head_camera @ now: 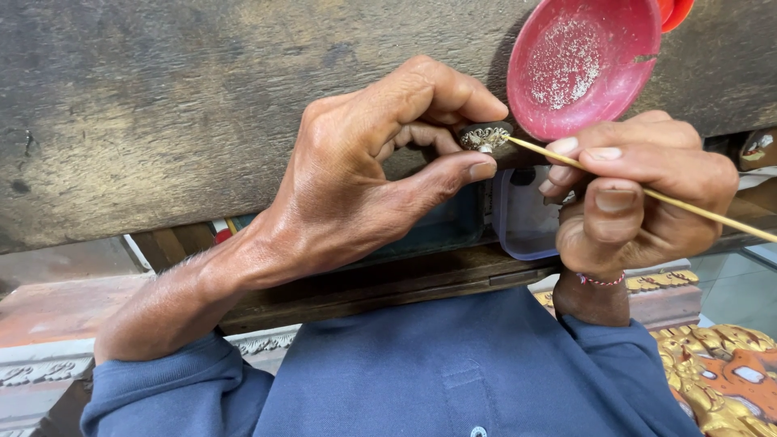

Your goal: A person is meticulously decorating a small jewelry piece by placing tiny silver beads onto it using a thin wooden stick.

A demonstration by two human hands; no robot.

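A worn dark wooden tabletop (202,97) fills the view; a clear plastic container (522,222) sits at three o'clock, gilded red carved woodwork (720,380) at five.

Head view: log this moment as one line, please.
left hand: pinches small ornament | right hand: holds thin stick, tip on ornament | red dish: behind

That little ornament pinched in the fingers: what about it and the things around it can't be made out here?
Head view only:
- Ornament: its underside and rear, hidden by the left hand.
- Thin stick: far end cut off by the right edge; middle hidden by the right hand.
- Red dish: specks too small to identify.
- Clear box: contents hidden behind hands.
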